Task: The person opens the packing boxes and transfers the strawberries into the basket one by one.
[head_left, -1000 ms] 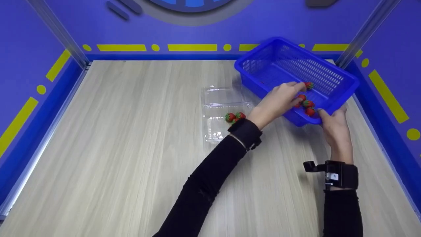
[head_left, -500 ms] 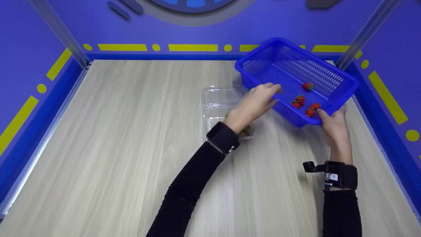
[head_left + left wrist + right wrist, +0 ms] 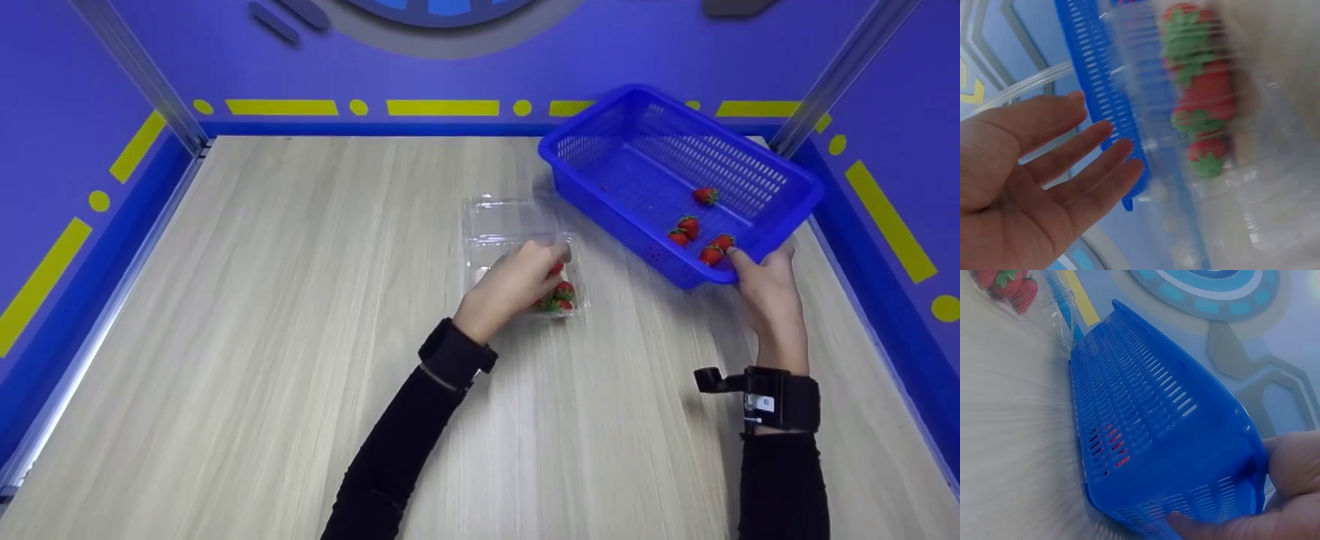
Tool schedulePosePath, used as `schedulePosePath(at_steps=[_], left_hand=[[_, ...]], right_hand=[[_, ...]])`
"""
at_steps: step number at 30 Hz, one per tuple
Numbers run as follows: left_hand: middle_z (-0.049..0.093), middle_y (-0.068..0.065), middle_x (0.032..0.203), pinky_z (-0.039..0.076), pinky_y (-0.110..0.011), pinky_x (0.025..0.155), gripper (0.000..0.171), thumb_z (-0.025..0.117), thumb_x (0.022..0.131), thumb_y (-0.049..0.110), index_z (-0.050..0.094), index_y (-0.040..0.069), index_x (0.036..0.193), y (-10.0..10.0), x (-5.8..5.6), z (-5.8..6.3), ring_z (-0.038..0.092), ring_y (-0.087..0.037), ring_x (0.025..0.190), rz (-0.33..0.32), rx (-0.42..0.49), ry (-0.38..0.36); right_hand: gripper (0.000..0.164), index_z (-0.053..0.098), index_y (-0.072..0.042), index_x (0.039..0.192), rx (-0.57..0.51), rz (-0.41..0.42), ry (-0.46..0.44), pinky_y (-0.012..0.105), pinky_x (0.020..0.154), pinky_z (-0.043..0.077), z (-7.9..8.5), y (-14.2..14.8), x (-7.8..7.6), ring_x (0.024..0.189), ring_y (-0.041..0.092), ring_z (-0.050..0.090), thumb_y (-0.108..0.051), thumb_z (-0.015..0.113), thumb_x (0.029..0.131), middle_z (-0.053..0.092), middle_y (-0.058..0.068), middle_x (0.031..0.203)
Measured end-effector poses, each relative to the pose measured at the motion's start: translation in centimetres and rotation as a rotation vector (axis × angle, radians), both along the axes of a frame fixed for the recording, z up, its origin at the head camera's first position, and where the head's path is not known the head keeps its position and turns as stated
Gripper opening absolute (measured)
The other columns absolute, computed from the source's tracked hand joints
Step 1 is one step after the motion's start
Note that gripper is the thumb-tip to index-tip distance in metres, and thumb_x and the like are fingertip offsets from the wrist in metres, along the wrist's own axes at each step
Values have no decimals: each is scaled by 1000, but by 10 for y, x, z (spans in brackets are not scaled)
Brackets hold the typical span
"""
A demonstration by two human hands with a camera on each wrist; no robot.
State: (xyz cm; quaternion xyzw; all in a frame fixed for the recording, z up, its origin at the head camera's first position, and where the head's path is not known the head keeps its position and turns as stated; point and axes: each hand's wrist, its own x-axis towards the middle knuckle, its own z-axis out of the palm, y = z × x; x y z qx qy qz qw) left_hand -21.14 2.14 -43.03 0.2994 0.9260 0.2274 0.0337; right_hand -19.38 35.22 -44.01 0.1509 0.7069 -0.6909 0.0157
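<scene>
My left hand (image 3: 514, 283) is over the clear plastic clamshell box (image 3: 504, 219), its fingers loosely spread and holding nothing in the left wrist view. Red strawberries (image 3: 564, 291) with green leaves lie in the box's near right part; one sits right at my fingertips, partly covered by them. With my right hand (image 3: 772, 296) I grip the near right corner of a blue slotted basket (image 3: 616, 216), thumb over the rim and fingers outside under it. Several strawberries (image 3: 705, 196) lie in the basket's right half, a few of them close to my right thumb.
Pale wood-grain table (image 3: 285, 337) spreads under both containers. Blue panels with yellow marks (image 3: 442, 108) wall in the back and sides. The basket stands near the back right corner, and the box's lid lies folded back toward the rear.
My left hand has moved left from inside the basket to over the clamshell box. More strawberries show in the box. The right hand keeps its grip on the basket.
</scene>
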Motion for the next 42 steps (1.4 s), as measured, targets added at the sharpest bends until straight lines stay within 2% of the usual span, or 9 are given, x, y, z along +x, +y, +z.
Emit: schedulePosePath(at_steps=[3,6,10,15,22,27,31,35,42], left_hand=[[71,-10,97,56,-33,71,10,68,95,3,68,1,105,-4,7,-10,64,-19,84,-29,-42,-16],[68,-6,87,52,-32,66,8,65,94,-2,70,2,99,-6,10,-17,58,-15,77,-56,-71,-20],[61,2,81,44,-26,61,22,58,94,-9,73,6,94,-8,11,-25,49,-9,73,-59,-110,-39],[66,0,85,43,-24,62,31,56,90,-15,76,9,94,-10,10,-30,49,-9,73,-34,-113,-59],[70,-2,90,48,-28,65,28,62,89,-11,78,13,92,-11,9,-34,53,-10,77,-8,-95,-47],[71,-3,89,47,-27,66,22,66,88,-10,77,9,89,-12,7,-36,52,-10,77,-43,-81,-27],[70,-2,93,49,-25,70,21,67,88,-9,77,9,90,-13,5,-38,53,-9,81,-73,-75,-8],[69,-1,99,52,-25,76,24,66,90,-8,79,11,96,-14,5,-38,58,-10,89,-74,-73,-11],[69,-3,93,51,-28,72,20,69,88,-8,79,10,92,-16,5,-37,57,-12,85,-60,-61,-36]], right_hand=[[80,-19,-11,157,24,0,-21,26,112,39,0,0,-1,145,22,38,-21,44,108,15,23,166],[79,-17,-10,157,46,-11,-34,21,107,43,0,-1,-1,142,21,40,-21,44,108,17,24,165],[80,-19,-11,157,52,-16,-34,21,108,42,2,-2,-1,145,22,37,-20,44,108,14,24,166],[83,-26,-12,156,66,-12,-40,28,118,32,3,-4,-2,150,23,28,-21,42,108,9,21,168],[80,-21,-13,157,47,-15,-45,25,113,38,2,-3,-2,145,22,35,-21,42,108,12,23,166],[81,-21,-12,157,57,-13,-44,16,100,46,1,0,-1,140,20,41,-22,43,108,15,25,165],[80,-18,-11,157,60,-14,-40,18,103,45,1,0,-1,140,20,42,-22,44,108,16,25,165],[77,-15,-10,157,53,-17,-24,23,109,42,1,-1,-2,141,22,40,-19,43,108,16,25,164],[77,-17,-11,157,36,-28,-24,22,109,42,2,-3,-1,141,20,41,-17,42,108,16,24,165]])
